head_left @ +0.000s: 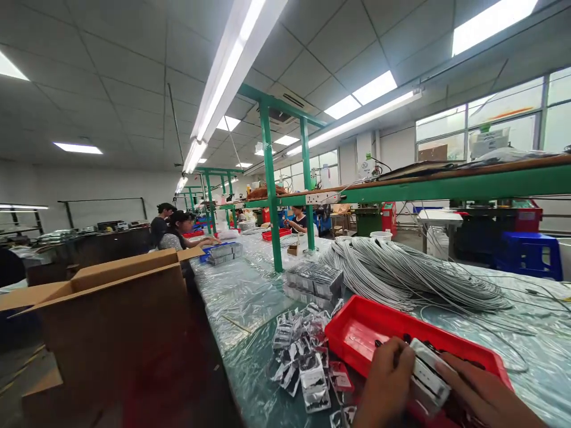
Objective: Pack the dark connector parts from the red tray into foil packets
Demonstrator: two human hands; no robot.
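Note:
Over the near side of a red tray, both my hands are on a small silver-and-clear plastic packet with dark stripes. My left hand pinches its left edge between thumb and curled fingers. From the other side, my right hand grips the packet's right edge, its fingers partly hidden. Small black parts lie in the tray, mostly behind my hands. Left of the tray is a loose heap of similar silver packets, and a red-and-white packet lies by the tray wall.
Stacked clear-wrapped packs and a large coil of grey cable lie behind the tray. A green post rises from the plastic-covered table. An open cardboard box stands left. Co-workers sit farther along.

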